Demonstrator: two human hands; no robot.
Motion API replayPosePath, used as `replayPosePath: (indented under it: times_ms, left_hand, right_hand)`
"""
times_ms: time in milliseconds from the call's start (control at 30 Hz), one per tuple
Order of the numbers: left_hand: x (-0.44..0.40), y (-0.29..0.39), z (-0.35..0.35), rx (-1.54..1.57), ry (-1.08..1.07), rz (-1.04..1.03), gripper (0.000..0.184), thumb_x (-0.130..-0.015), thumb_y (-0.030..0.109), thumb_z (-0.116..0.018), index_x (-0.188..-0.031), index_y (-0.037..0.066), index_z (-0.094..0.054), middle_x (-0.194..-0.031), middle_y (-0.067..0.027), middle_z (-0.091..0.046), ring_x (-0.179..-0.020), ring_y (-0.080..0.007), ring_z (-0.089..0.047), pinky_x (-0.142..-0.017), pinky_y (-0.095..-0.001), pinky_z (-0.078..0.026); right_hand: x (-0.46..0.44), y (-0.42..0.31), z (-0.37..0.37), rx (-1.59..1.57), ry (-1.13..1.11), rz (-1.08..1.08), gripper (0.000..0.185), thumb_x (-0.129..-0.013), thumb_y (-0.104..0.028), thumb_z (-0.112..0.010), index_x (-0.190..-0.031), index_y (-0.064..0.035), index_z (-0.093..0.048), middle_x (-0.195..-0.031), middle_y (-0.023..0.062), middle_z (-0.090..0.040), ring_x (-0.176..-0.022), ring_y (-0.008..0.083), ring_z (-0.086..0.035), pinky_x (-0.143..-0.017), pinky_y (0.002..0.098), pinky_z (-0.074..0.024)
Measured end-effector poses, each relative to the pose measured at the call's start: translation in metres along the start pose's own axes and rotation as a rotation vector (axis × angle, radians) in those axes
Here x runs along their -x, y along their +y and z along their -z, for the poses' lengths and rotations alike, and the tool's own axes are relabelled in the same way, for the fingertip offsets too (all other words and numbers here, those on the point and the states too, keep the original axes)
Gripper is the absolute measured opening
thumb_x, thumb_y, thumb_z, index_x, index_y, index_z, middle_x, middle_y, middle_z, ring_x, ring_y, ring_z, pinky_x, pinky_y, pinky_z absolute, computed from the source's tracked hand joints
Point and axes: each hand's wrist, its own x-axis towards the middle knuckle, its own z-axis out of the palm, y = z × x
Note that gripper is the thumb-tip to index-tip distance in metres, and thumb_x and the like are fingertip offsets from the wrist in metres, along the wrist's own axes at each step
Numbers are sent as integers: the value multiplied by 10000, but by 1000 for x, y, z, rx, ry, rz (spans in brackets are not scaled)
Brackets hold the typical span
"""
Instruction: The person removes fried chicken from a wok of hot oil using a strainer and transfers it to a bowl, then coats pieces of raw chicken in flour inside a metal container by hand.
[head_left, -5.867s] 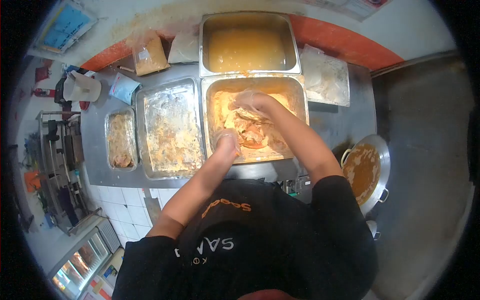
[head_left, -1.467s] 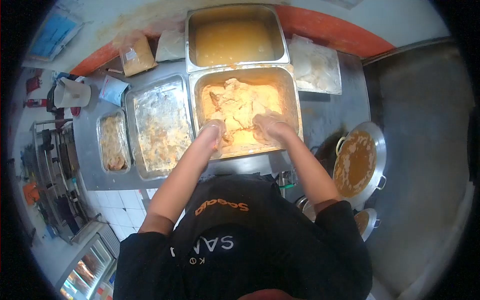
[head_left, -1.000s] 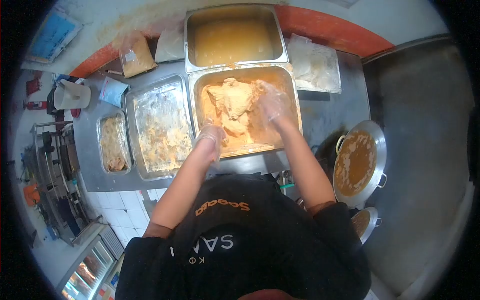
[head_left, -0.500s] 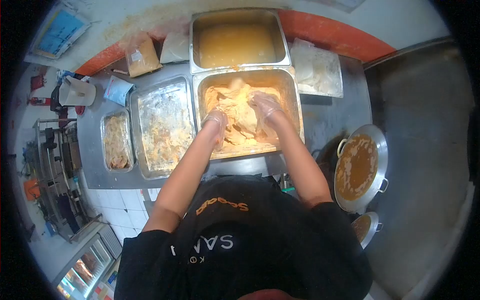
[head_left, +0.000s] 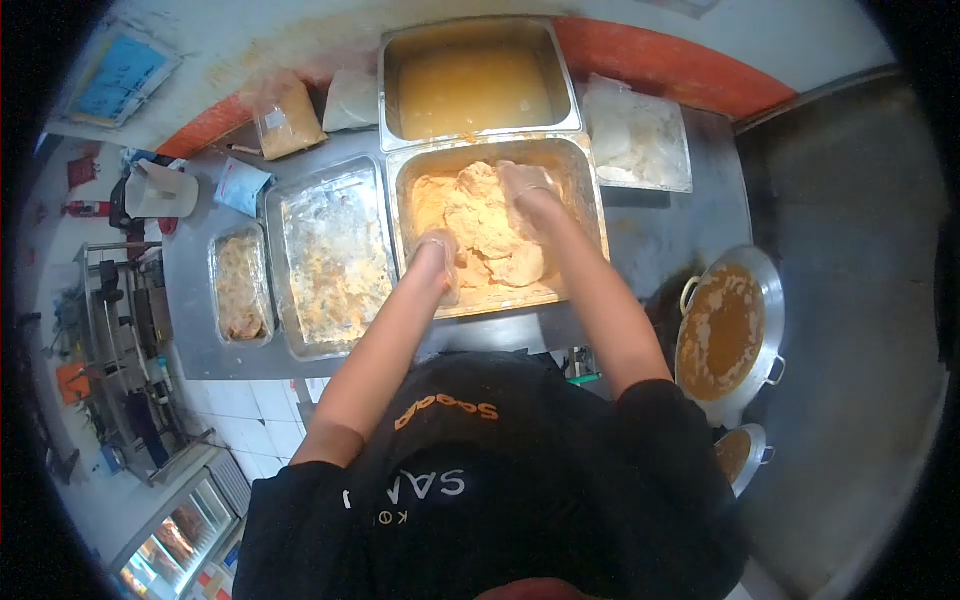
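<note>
A steel pan (head_left: pixel 598 222) in front of me holds pale orange flour and a heap of flour-coated pieces (head_left: pixel 490 220), which look like battered meat. Both my hands wear clear plastic gloves. At the near left side of the heap is my left hand (head_left: pixel 437 264), its fingers stretched downward beside the pieces and partly hidden. My right hand (head_left: pixel 528 184) rests against the far right of the heap with its fingers loosely curved and partly out of sight. Neither hand appears closed round a piece.
Behind stands a deep pan (head_left: pixel 391 110) of yellowish liquid. A crusted tray (head_left: pixel 285 300) and a smaller foil-like tray (head_left: pixel 216 290) lie left. At right are a bag of white powder (head_left: pixel 640 140) and a large wok (head_left: pixel 765 300) of brown oil, with a smaller wok (head_left: pixel 757 455) below.
The coated pieces have shifted into a taller heap in the middle of the pan. My right hand has moved slightly up and away; my left hand has dropped a little lower.
</note>
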Motion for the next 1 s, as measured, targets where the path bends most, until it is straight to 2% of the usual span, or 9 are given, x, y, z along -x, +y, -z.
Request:
replayPosePath:
  times_ms: [133, 167, 300, 433, 600, 700, 900, 967, 1000]
  left_hand:
    - [-25, 2, 0, 112, -87, 83, 384, -939, 264, -432, -1269, 105, -551, -963, -68, -529, -878, -231, -508, -801, -441, -437]
    - [-38, 1, 2, 85, -167, 85, 440, -994, 355, -387, -1323, 77, -477, -1171, -106, -544, -1036, -263, -525, -938, -431, -440]
    - [-10, 26, -3, 128, -261, 23, 473, -1005, 378, -376, -1338, 55, -465, -1221, -114, -533, -1045, -243, -514, -943, -415, -428]
    - [-4, 32, 8, -252, -207, -55, 485, -991, 304, -418, -1400, 44, -412, -1135, -99, -553, -944, -190, -509, -835, -368, -435]
    - [-20, -5, 40, -298, -196, -54, 356, -953, 223, -475, -1254, 44, -542, -937, -102, -585, -692, -172, -485, -605, -329, -395]
    - [-54, -17, 45, -446, -275, 135, 385, -992, 323, -436, -1232, 50, -563, -1012, -132, -623, -734, -213, -557, -624, -372, -458]
    - [-2, -4, -1, 53, -477, 282, 427, -1015, 321, -340, -1340, 73, -463, -1153, -134, -631, -983, -276, -641, -820, -450, -537]
    - [12, -3, 0, 115, -539, 291, 441, -1020, 303, -317, -1387, 82, -421, -1201, -135, -619, -1045, -281, -639, -882, -454, -534]
    - [11, -5, 4, 133, -437, 188, 417, -1009, 263, -333, -1384, 111, -432, -1125, -117, -637, -942, -244, -645, -776, -399, -538]
  right_hand:
    - [-50, 18, -24, 372, -337, 302, 306, -773, -298, -611, -848, -4, -649, -874, 96, -620, -795, 182, -541, -693, 350, -446]
    - [-31, 4, -15, 329, -431, 255, 361, -762, -268, -607, -1020, -24, -670, -914, 101, -640, -805, 180, -550, -707, 349, -454]
    - [24, -19, 1, 220, -471, 172, 668, -764, -251, -595, -1387, -39, -475, -1158, 156, -619, -955, 230, -584, -845, 347, -464]
    - [77, -19, 20, 696, -183, 628, 626, -825, -362, -545, -1352, -26, -498, -1312, 229, -544, -1212, 332, -516, -1013, 364, -391]
    - [61, 30, 60, 915, -205, 566, 562, -871, -368, -582, -1294, -1, -532, -1275, 186, -572, -1135, 301, -550, -982, 346, -412]
    - [37, 75, 46, 63, -339, -112, 502, -913, -376, -578, -1211, 28, -577, -1169, 135, -617, -1045, 222, -556, -942, 332, -424]
    - [48, 67, 14, -60, -387, -18, 503, -908, -402, -598, -1150, 38, -603, -1160, 104, -605, -1005, 210, -545, -916, 332, -430]
    - [41, 73, 8, 427, -226, 601, 384, -888, -311, -575, -1081, 11, -653, -960, 85, -655, -909, 180, -577, -819, 345, -450]
    - [47, 67, 9, 430, -229, 597, 384, -888, -311, -575, -1081, 11, -653, -960, 85, -655, -909, 180, -577, -819, 345, -450]
